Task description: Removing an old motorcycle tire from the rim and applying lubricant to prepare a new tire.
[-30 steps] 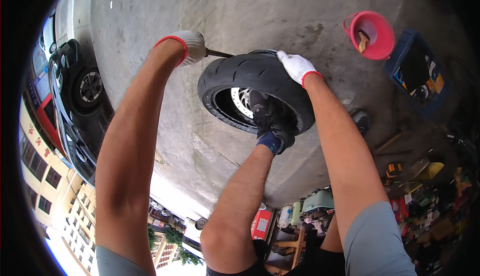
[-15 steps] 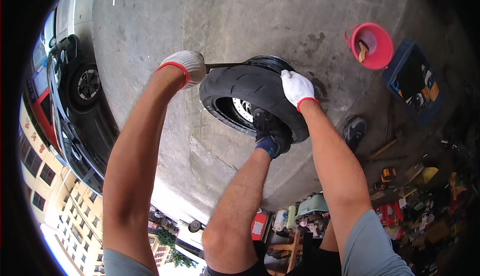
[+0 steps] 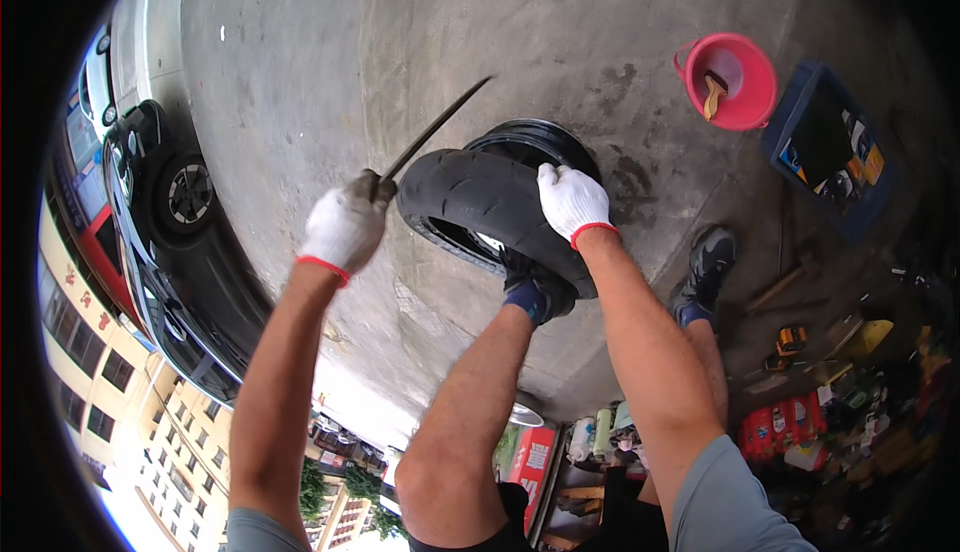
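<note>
My left hand (image 3: 345, 224), in a white knit glove with a red cuff and dirty fingers, is closed round one end of a long dark tyre lever (image 3: 440, 124). The lever's far end points up and to the right, apart from the wheel. A black motorcycle tyre (image 3: 470, 184) lies tilted on the ground, partly off its dark rim (image 3: 548, 138), which shows beyond it. With its fingers bent over the tyre's upper edge, my gloved right hand (image 3: 574, 200) grips it. My dark shoe (image 3: 540, 287) presses against the tyre's near side, hiding part of the wheel's middle.
A pink bucket (image 3: 735, 57) holding a wooden-handled brush stands at upper right, beside a blue tray-like case (image 3: 850, 207). My other shoe (image 3: 712, 264) is on the concrete nearby. A hammer, a yellow-black power tool (image 3: 790, 339) and cluttered supplies lie lower right. Parked cars line the left.
The tyre lever has come away from the tyre and rim and swung up, with my left hand lower and further left. My right hand has shifted slightly left along the tyre. More rim shows.
</note>
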### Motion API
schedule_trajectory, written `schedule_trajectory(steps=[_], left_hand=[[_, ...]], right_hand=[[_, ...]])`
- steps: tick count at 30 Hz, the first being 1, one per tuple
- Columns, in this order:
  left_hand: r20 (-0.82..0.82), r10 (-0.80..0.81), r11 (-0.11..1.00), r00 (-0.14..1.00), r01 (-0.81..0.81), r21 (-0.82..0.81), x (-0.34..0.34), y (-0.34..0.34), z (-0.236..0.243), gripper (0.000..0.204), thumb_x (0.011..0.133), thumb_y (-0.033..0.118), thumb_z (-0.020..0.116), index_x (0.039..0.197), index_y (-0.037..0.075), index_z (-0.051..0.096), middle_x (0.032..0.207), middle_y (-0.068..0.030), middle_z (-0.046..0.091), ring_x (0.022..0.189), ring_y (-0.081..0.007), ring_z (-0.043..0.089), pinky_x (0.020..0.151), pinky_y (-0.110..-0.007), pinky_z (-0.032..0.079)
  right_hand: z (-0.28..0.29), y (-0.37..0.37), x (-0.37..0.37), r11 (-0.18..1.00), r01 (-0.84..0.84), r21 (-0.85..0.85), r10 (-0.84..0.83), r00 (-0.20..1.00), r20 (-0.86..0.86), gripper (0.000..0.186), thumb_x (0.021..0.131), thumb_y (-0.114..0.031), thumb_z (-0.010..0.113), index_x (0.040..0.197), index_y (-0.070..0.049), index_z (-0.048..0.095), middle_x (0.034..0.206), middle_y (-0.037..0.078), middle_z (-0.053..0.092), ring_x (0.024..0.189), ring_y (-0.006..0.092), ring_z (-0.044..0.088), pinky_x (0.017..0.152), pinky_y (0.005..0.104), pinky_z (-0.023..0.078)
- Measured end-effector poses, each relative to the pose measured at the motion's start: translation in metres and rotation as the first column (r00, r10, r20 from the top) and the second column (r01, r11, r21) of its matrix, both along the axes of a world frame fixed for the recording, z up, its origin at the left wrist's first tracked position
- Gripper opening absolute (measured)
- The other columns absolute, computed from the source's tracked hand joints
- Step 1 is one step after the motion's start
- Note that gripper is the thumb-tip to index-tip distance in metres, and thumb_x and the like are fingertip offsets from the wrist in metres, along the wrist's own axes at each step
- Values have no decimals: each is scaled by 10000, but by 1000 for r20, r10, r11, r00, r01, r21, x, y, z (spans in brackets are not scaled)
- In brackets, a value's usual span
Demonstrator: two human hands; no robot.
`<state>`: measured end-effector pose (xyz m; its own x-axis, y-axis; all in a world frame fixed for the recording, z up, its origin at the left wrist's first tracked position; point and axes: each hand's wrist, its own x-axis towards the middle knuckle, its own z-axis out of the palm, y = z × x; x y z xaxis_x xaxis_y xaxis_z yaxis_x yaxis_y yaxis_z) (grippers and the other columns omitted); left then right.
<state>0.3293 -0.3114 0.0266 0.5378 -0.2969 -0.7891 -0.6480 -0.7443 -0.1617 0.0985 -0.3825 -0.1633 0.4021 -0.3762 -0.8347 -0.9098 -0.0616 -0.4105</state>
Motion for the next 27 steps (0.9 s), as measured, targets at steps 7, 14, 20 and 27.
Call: schedule_trajectory(steps=[7,14,20,27], left_hand=[[-109,50,966,993,-75,-246,-46,-16,-106,532,1024,441,397,1228,-13,588,1172,-256,645,1136,-402,600,987,-427,466],[-108,-26,993,994,13,-121,-51,-12,-133,472,1027,411,355,1150,27,599,1117,-266,651,1073,-438,607,942,-485,470],[-52,-67,980,996,56,-190,-70,8,-120,391,1014,337,406,1112,18,609,997,-263,669,985,-427,632,892,-474,489],[290,39,813,956,138,-566,-105,115,-60,200,918,210,581,959,25,647,958,-209,668,972,-382,622,911,-469,463]], right_hand=[[2,4,12,999,43,3,-43,998,46,572,983,-414,319,988,13,700,1034,283,671,1008,415,646,933,490,489],[10,4,13,1000,15,15,-16,999,41,568,985,-404,304,968,12,691,1019,283,672,1003,423,642,925,492,490],[16,24,-1,990,39,-138,-23,993,118,488,975,-374,396,844,-9,692,875,247,691,865,408,672,852,490,517],[99,77,-18,969,79,-235,-1,949,315,319,922,-344,549,874,-55,675,844,147,663,826,347,633,826,470,482]])
